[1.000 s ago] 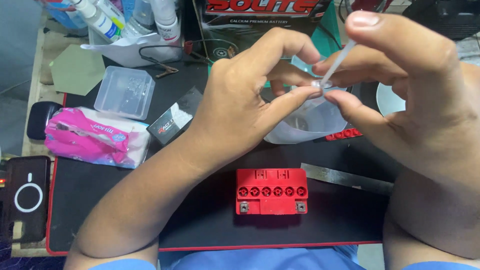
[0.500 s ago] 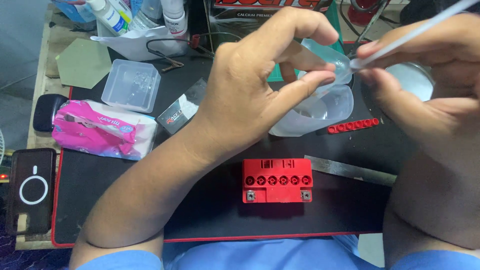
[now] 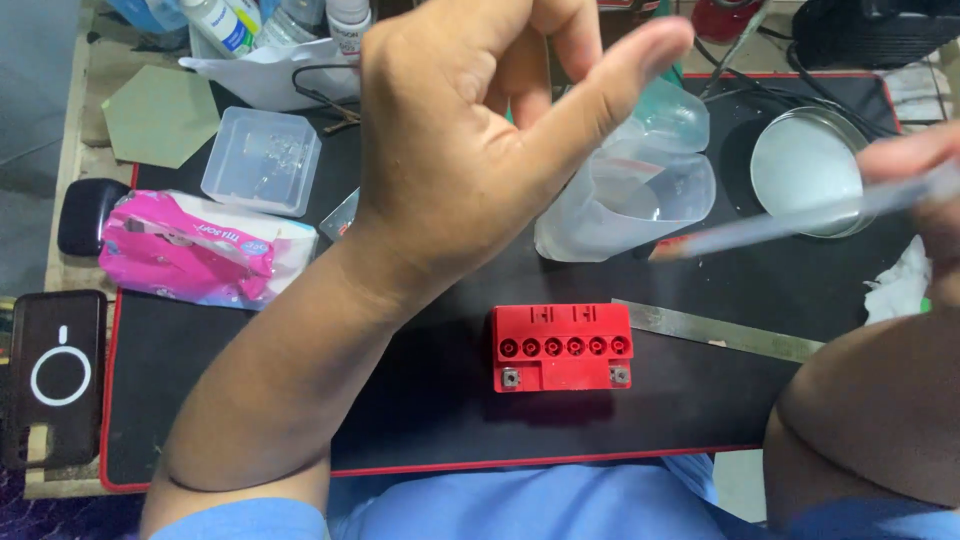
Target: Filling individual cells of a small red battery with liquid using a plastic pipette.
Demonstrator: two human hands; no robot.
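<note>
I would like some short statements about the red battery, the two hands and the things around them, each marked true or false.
1. The red battery lies on the black mat, touched by no hand. True.
2. The right hand holds a thin clear tube. True.
3. The left hand presses on the battery. False: it is raised above the mat, holding nothing.
4. The metal ruler lies left of the battery. False: it lies to its right.
5. The pink tissue pack is beside the clear plastic box. True.

I see a pale wooden table [image 3: 68,150] under even light, mostly covered by a black, red-edged mat [image 3: 420,420].
</note>
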